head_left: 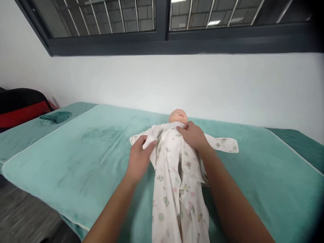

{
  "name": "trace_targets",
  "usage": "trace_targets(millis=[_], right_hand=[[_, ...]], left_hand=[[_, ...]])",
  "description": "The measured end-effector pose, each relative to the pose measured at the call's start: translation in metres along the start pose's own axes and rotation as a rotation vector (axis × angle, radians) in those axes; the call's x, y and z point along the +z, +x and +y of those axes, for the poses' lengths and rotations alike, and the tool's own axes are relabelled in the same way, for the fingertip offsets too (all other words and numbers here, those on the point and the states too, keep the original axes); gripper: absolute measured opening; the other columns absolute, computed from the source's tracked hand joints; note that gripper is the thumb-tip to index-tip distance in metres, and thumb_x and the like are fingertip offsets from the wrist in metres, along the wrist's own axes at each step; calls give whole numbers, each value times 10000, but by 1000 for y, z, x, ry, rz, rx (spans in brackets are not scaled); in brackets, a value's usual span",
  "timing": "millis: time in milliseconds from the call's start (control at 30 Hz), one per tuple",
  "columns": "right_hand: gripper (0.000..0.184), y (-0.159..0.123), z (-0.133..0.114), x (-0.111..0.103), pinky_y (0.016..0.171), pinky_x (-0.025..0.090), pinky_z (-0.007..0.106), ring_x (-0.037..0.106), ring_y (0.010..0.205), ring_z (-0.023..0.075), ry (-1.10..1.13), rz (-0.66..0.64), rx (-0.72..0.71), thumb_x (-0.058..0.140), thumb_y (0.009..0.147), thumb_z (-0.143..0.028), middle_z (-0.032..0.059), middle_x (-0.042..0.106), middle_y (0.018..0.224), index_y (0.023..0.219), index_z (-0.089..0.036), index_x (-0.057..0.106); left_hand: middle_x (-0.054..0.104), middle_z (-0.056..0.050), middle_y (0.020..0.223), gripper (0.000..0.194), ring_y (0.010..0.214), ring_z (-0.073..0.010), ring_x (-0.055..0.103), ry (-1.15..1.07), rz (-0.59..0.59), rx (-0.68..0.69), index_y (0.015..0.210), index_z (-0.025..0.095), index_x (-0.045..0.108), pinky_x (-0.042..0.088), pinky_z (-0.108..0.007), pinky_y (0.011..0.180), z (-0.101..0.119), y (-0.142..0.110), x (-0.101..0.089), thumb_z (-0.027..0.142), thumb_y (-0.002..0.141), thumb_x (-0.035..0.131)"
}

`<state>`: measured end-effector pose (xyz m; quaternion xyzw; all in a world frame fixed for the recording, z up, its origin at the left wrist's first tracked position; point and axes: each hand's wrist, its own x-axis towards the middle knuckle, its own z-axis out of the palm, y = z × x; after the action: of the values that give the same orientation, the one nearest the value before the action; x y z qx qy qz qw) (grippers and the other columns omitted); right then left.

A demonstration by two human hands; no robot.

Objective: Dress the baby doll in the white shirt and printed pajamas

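Observation:
A baby doll (pixel 178 115) lies on its back, its head toward the wall. White baby clothes with a small animal print (pixel 165 189) cover its body and legs, and one sleeve (pixel 225 144) stretches out to the right. With thumb and fingers, my left hand (pixel 139 157) pinches the white cloth at the left side of the chest. Near the doll's neck, my right hand (pixel 192 135) has its fingers closed on the collar edge of the garment. A dark gap shows down the middle of the clothes. The doll's hands and feet are not visible.
The doll rests on a bed with a teal cover (pixel 96 152). Behind it rises a white wall (pixel 121 81) below a dark-framed, barred window (pixel 162 44). At the far left stands a black and red object (pixel 24 106), beside a dark grey floor (pixel 25 209).

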<state>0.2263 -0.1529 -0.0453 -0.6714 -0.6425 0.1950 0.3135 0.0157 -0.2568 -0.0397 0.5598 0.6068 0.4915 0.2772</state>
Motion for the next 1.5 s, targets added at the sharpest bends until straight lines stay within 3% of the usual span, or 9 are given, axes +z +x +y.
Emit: trace_targets(millis=[100, 233, 300, 433, 667, 867, 1200, 1367, 1500], right_hand=[[267, 1, 8, -1, 613, 334, 298, 517, 657, 197, 33, 11, -10, 548, 817, -497, 24, 623, 739, 774, -240, 492], [164, 5, 13, 1, 614, 332, 285, 489, 637, 171, 163, 87, -55, 522, 822, -363, -8, 583, 663, 724, -232, 512], [167, 5, 12, 2, 619, 348, 273, 491, 640, 158, 291, 128, -49, 532, 828, -358, -19, 582, 666, 727, -225, 539], [215, 4, 9, 1, 601, 362, 260, 500, 644, 150, 484, 182, -16, 564, 836, -405, -13, 616, 699, 736, -215, 582], [288, 8, 16, 3, 571, 409, 261, 518, 612, 146, 728, 176, 58, 631, 808, -496, -9, 640, 709, 800, -208, 636], [295, 13, 20, 8, 578, 424, 246, 543, 640, 136, 837, 152, 93, 696, 780, -487, 3, 670, 770, 841, -200, 661], [259, 12, 13, 6, 750, 511, 295, 653, 833, 181, 791, 100, -39, 657, 827, -441, 35, 724, 919, 932, -206, 689], [213, 13, 14, 7, 785, 505, 292, 655, 861, 173, 806, 128, -94, 652, 823, -395, 30, 711, 913, 896, -197, 681], [198, 15, 14, 8, 807, 503, 302, 651, 871, 173, 776, 144, -112, 630, 830, -377, 29, 711, 918, 900, -199, 678]], left_hand=[[655, -2, 868, 114, 804, -175, 588, 75, -246, 258, 913, 251, 648, 474, -296, 749, 33, -22, 24, 294, 890, 545], [682, -35, 937, 206, 895, -199, 621, 179, -677, 453, 984, 279, 683, 486, -332, 827, 36, -25, 40, 254, 943, 483], [691, -25, 991, 242, 937, -188, 628, 146, -598, 398, 1025, 293, 689, 497, -316, 837, 26, -9, 38, 292, 972, 453], [700, -37, 1092, 265, 1048, -224, 609, 285, -150, 307, 1078, 244, 674, 479, -373, 938, 7, 43, 41, 252, 959, 437], [664, -35, 1270, 360, 1180, -209, 602, 152, -353, 352, 1274, 258, 591, 467, -354, 1009, 25, 92, 88, 216, 950, 438], [677, -94, 1066, 188, 924, -215, 641, 261, -247, 197, 943, 194, 722, 509, -352, 857, 28, 120, 109, 235, 866, 555], [743, -44, 885, 99, 816, -183, 658, 20, -142, 87, 802, 200, 720, 509, -322, 767, 19, 122, 109, 286, 784, 676], [753, -42, 919, 143, 853, -177, 690, -247, -228, 40, 857, 184, 711, 523, -307, 798, 15, 118, 106, 297, 769, 711], [743, -40, 931, 94, 867, -171, 676, -164, -162, 77, 850, 185, 702, 514, -310, 810, 16, 115, 109, 253, 793, 671]])
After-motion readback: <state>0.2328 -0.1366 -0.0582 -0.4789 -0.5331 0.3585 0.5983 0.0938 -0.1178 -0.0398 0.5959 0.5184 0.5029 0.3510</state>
